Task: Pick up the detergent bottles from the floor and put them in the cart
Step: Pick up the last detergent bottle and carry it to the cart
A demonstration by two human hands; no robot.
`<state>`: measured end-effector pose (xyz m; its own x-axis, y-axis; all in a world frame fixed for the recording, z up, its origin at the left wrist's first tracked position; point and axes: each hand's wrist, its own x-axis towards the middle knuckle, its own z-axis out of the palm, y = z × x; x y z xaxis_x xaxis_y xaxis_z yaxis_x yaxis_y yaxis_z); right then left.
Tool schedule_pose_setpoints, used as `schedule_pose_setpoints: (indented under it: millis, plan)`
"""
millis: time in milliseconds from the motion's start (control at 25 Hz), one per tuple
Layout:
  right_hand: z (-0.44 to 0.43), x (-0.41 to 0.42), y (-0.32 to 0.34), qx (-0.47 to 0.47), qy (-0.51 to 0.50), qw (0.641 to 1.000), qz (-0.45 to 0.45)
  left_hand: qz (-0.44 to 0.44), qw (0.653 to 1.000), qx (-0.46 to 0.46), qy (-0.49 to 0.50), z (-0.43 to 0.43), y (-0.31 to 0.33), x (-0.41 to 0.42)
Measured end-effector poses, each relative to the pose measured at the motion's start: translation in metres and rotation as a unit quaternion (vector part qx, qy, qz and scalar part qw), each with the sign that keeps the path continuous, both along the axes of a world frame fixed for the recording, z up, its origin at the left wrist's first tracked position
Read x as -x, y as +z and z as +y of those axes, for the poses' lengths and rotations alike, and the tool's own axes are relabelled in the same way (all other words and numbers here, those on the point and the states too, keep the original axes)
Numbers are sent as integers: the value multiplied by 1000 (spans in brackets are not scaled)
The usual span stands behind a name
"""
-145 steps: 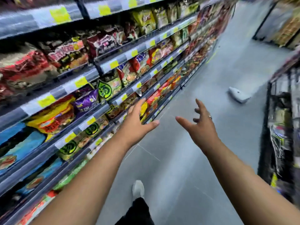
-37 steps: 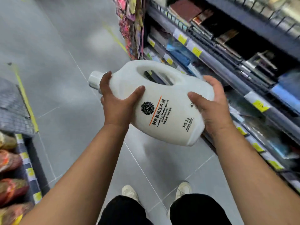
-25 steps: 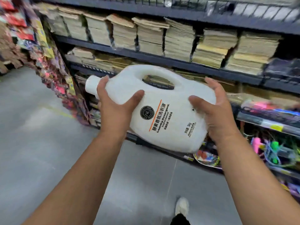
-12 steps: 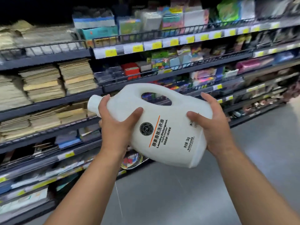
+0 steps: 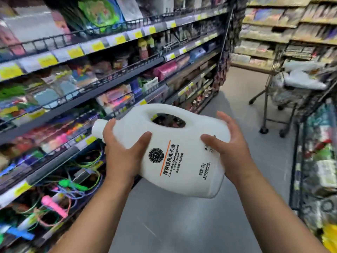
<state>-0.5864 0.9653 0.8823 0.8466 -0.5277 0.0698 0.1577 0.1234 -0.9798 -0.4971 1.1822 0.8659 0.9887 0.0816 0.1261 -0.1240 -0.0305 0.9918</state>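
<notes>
Hands clasp the white laundry detergent bottle (image 5: 175, 152) sideways; left hand (image 5: 124, 154) near its cap, right hand (image 5: 231, 152) at its base; shopping cart (image 5: 284, 92) beyond.

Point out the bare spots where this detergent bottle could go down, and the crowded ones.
Bare: the grey floor between the left shelves and the right rack. Crowded: those shelves, and the cart, already holding white bottles.

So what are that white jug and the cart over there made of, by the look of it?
Jug: probably plastic, opaque white, smooth with a soft sheen, its handle hole moulded in one piece with the body. Cart: seemingly metal, thin dark tubes and wire mesh on small wheels, though it is blurred.
</notes>
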Motion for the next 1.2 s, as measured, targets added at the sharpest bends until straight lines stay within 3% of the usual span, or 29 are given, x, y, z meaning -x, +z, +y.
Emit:
schedule_pose_setpoints:
  millis: [320,600,1200]
  plan:
    - [-146,-85,3,38,-177,983,-2,-21,984,18,-174,-187,-2,-150]
    - [-271,-145,14,35,-291,956,-4,-32,948,-18,-315,-356,17,-249]
    - [-637,-245,26,5,-332,943,13,-28,928,-31,-370,-738,23,-365]
